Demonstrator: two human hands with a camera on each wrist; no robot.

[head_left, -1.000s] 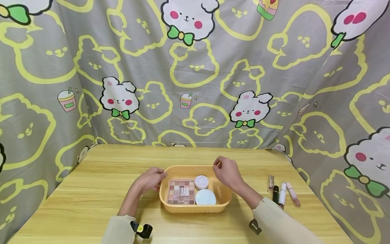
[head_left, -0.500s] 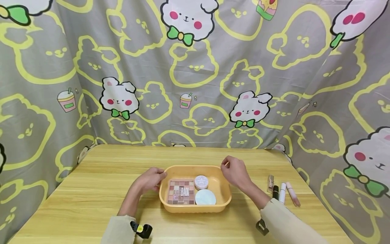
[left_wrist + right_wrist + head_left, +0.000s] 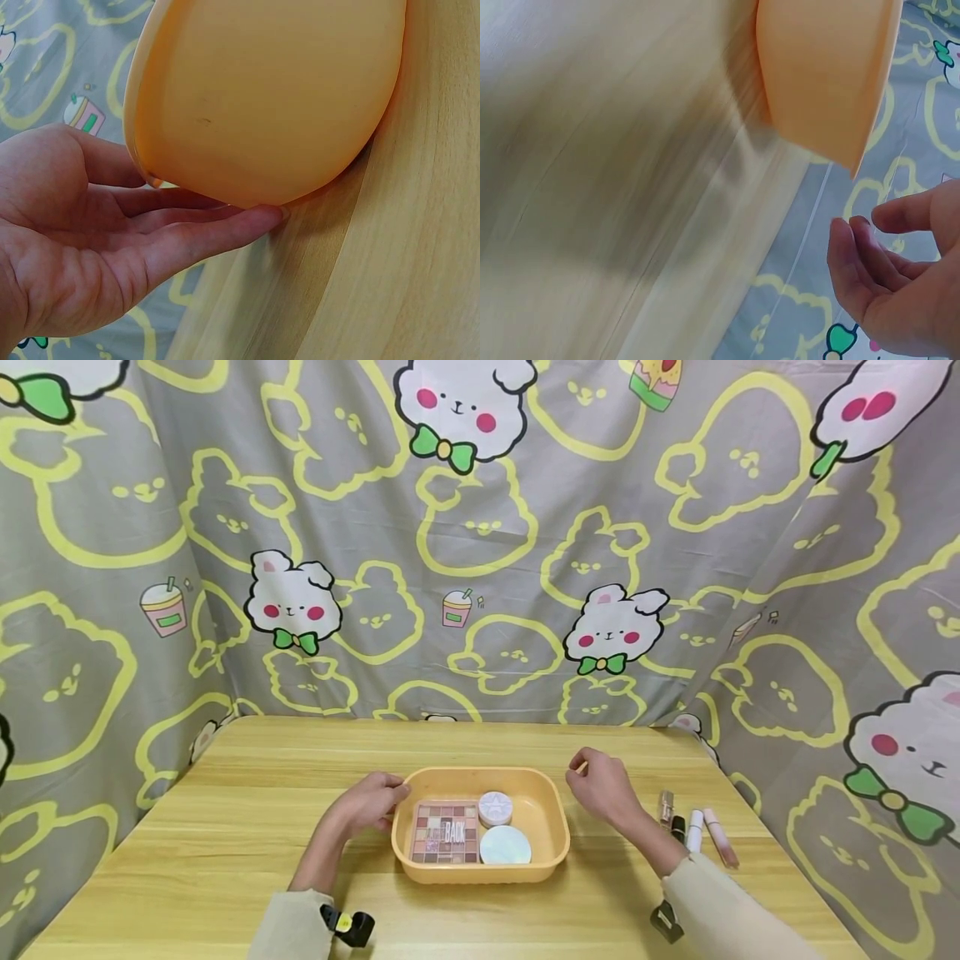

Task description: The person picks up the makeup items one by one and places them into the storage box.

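A yellow-orange plastic basket [image 3: 480, 872] sits mid-table. Inside lie an eyeshadow palette [image 3: 446, 832] with "BACK" lettering, a small round case with a star lid [image 3: 496, 808] and a pale round compact [image 3: 506, 845]. At the basket's left end, my left hand [image 3: 370, 800] holds its rim and wall; the left wrist view shows fingertips [image 3: 266, 216] against the outer wall [image 3: 270, 97]. My right hand [image 3: 602, 785] hovers off the basket's right end, fingers loosely curled with nothing between them. In the right wrist view, a gap separates these fingers [image 3: 844, 247] from the basket's corner [image 3: 825, 97].
On the wooden table [image 3: 225, 860], right of my right hand, lie several slim cosmetic tubes, among them a white one [image 3: 695, 829], a pink one [image 3: 721, 837] and a clear-capped one [image 3: 666, 807]. A patterned grey curtain [image 3: 510, 585] encloses the back and sides.
My right hand has moved right, from over the basket's far rim to beyond its right end. The left hand, basket and its contents have stayed put.
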